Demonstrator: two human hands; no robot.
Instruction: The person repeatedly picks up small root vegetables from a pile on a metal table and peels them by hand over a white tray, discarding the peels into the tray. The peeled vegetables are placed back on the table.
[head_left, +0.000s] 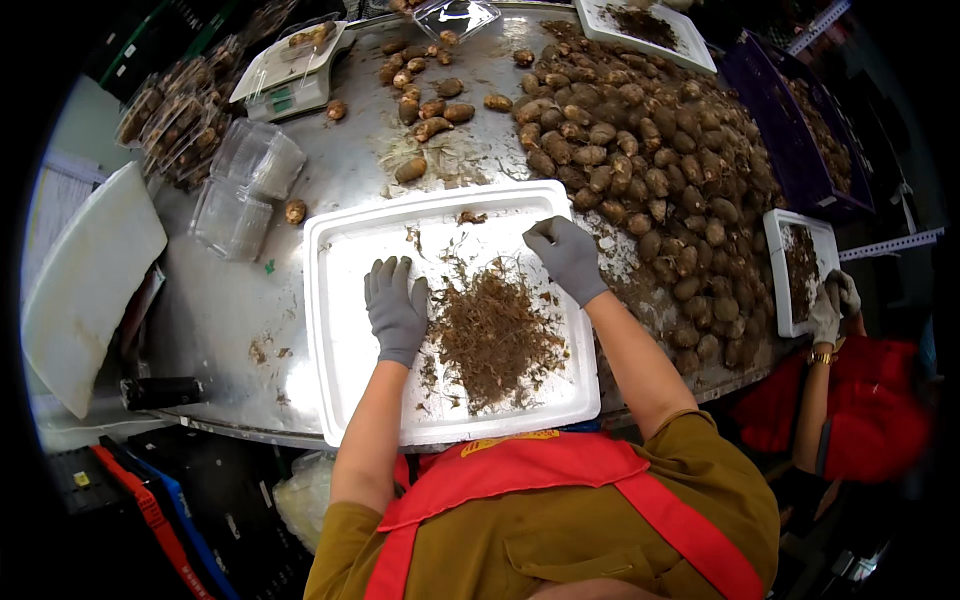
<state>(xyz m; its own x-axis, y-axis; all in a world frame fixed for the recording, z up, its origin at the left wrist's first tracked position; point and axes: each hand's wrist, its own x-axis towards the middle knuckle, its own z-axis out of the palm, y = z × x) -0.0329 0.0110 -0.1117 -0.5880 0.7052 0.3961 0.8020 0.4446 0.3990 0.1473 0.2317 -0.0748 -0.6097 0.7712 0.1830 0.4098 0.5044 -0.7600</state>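
A white foam tray (352, 416) lies in front of me on the metal table. A mound of brown root fibres and soil (495, 337) is heaped in it, with loose scraps scattered around. My left hand (395, 311), in a grey glove, is spread over the tray floor just left of the mound and holds nothing. Near the tray's upper right corner is my right hand (568, 259), also gloved in grey. Its fingers are curled in towards the thumb, and no object shows in them. A large pile of small taro corms (637, 157) lies beyond the tray to the right.
Several loose corms (433, 109) lie on the metal table (232, 322). Clear plastic clamshells (244, 187) and a weighing scale (289, 75) stand to the left. At right, a co-worker's gloved hands (829, 304) are at a smaller foam tray (784, 285), below a purple crate (780, 135).
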